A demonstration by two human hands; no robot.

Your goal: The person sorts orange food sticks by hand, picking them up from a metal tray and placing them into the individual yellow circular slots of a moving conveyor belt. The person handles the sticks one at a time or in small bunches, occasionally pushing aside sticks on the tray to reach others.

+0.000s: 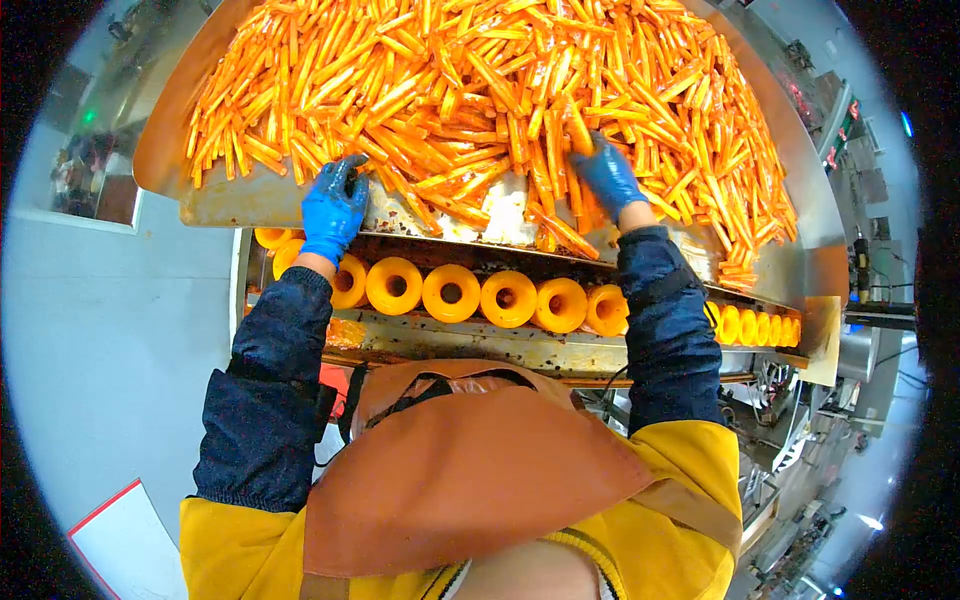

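A big heap of glossy orange sticks (430, 90), oily and sauce-coated, lies on a metal tray (240, 203). My left hand (336, 208), in a blue glove, is over the tray's near edge beside the sticks. Its fingers are curved, with a gap between thumb and forefinger and nothing visible in them. Farther right, my right hand (608, 180), also blue-gloved, reaches into the heap. Its fingers close around an orange stick (577, 130) that points away from me; its fingertips are partly hidden among the sticks.
Just below the tray's near edge runs a row of yellow round funnel-like cups (451, 293), with more of them (748, 327) to the right. A brown apron (470, 470) covers my front. Machinery stands at the right, and a red-edged white board (130, 540) is at lower left.
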